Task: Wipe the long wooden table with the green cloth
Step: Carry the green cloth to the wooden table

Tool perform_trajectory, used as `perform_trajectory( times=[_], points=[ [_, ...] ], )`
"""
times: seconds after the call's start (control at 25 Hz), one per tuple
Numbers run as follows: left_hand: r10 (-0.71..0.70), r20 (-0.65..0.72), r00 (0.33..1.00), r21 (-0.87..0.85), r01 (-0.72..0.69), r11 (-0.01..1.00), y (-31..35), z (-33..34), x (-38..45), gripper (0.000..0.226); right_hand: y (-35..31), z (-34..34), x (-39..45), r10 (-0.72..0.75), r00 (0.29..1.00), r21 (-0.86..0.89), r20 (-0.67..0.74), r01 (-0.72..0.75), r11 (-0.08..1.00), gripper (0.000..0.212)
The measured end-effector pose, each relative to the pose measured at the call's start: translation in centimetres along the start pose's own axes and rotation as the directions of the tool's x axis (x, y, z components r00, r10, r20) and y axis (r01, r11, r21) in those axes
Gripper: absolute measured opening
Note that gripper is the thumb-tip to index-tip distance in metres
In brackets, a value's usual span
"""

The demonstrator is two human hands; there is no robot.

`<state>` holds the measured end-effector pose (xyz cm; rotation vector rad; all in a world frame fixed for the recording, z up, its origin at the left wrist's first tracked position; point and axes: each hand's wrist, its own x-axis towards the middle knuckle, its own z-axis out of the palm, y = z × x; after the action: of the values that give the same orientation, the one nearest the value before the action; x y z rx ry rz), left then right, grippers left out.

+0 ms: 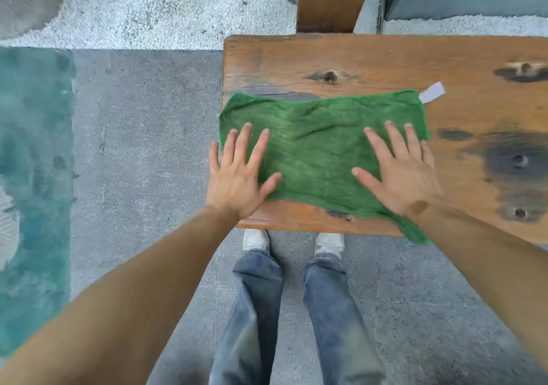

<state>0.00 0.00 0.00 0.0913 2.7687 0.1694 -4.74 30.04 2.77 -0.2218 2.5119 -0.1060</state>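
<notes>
Green cloth (321, 153) lies spread flat at the left end of the long wooden table (385, 64), its long axis running along the table's length. Its near right corner hangs over the near edge; a white tag (432, 92) shows at the far right corner. Both hands rest on it, palms down. Left hand (237, 174) covers the cloth's left edge, right at the table's end, with the little finger just past the cloth's border. Right hand (398, 174) covers the right edge. Fingers of both are spread and flat, gripping nothing. The unwiped length of table extends to the right, so the right hand is judged to lead any sweep that way. Both forearms reach forward, nearly straight. Some motion blur is noted.
</notes>
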Motion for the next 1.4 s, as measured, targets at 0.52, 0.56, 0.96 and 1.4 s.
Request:
perform_trajectory(
  times=[0.52,0.56,0.96,1.4],
  points=[
    [-0.118,-0.126,0.985,-0.171,0.096,0.981,-3.0,-0.5,10.0,0.051,1.6,-2.8,10.1,0.181,0.977,0.182,-0.115,-0.159,0.970,0.045],
    [-0.159,-0.088,0.983,-0.181,0.141,0.973,-2.9,-1.1,10.5,0.049,1.7,-3.1,10.1,0.188,0.975,0.198,-0.120,-0.162,0.967,0.034],
    [-0.257,-0.140,0.956,-0.484,0.160,0.860,0.4,-9.1,8.5,0.007,1.4,-8.9,2.9,0.346,0.870,0.465,-0.351,-0.159,0.871,0.010],
    [0.038,-0.582,0.812,-0.491,-0.389,0.780,8.4,-36.8,-1.6,0.007,3.6,-27.6,-21.7,0.345,0.584,0.366,-0.735,-0.088,0.927,0.012]
  ],
)
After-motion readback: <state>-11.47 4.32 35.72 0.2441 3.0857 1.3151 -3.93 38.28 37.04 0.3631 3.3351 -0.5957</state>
